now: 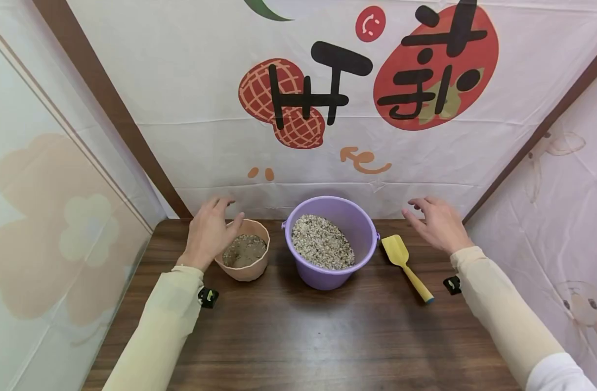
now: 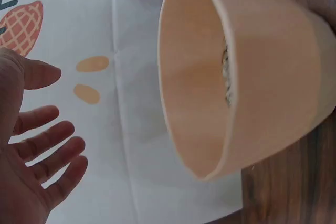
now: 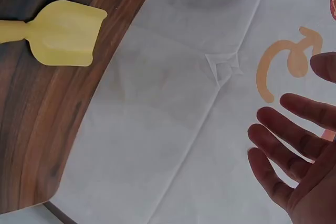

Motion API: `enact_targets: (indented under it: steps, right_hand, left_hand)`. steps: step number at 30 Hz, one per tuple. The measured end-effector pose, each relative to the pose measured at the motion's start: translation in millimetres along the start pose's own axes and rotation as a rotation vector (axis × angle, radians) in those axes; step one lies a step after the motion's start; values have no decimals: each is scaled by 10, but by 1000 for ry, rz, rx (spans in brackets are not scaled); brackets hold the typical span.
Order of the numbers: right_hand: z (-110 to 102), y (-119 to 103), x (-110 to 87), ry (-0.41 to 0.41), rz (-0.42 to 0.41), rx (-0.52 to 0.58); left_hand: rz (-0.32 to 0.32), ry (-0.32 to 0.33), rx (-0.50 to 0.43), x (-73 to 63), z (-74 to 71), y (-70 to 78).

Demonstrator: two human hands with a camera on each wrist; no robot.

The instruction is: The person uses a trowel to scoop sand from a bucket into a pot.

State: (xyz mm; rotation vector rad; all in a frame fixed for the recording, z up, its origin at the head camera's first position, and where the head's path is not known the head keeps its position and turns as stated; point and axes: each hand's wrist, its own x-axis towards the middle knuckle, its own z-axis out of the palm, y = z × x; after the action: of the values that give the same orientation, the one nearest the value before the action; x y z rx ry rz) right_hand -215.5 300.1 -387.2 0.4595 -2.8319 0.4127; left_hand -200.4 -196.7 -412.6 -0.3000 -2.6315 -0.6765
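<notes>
My left hand (image 1: 209, 231) hovers by the left rim of a peach-coloured pot (image 1: 247, 269), holding nothing; its fingers are spread loosely. Grey-brown grainy material (image 1: 245, 251) covers the inside of that pot. In the middle stands a purple bucket (image 1: 323, 278) with pale mixed grit (image 1: 320, 241) in it. To its right lies a yellow toy shovel (image 1: 405, 263), its scoop toward the back and the blue-tipped handle toward the front. Beyond the shovel, my right hand (image 1: 440, 225) is held in the air with relaxed fingers and nothing in it. The left wrist view shows the pot (image 2: 278, 72) close up.
All of these stand on a dark brown wooden table (image 1: 318, 342). A white printed cloth (image 1: 201, 136) hangs behind its back edge, with more printed cloth at both sides. Dark brown strips (image 1: 108, 98) frame the back cloth.
</notes>
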Motion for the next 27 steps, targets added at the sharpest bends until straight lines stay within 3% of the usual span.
enact_targets:
  steps: [6,11,21,27]
  right_hand:
    - [66,-5,-54,-15,11,63]
    - [135,-5,-128,-67,56,151]
    - [235,-18,-273,-97,114,272]
    - [312,0,-360,-96,123,307]
  left_hand:
    - [-59,-109,-172,-53,100,50]
    - [-38,-193,-305,-82,203,111]
    - [-44,-376,-408,-139,330,271]
    - [-43,-453,-441,-156,396,371]
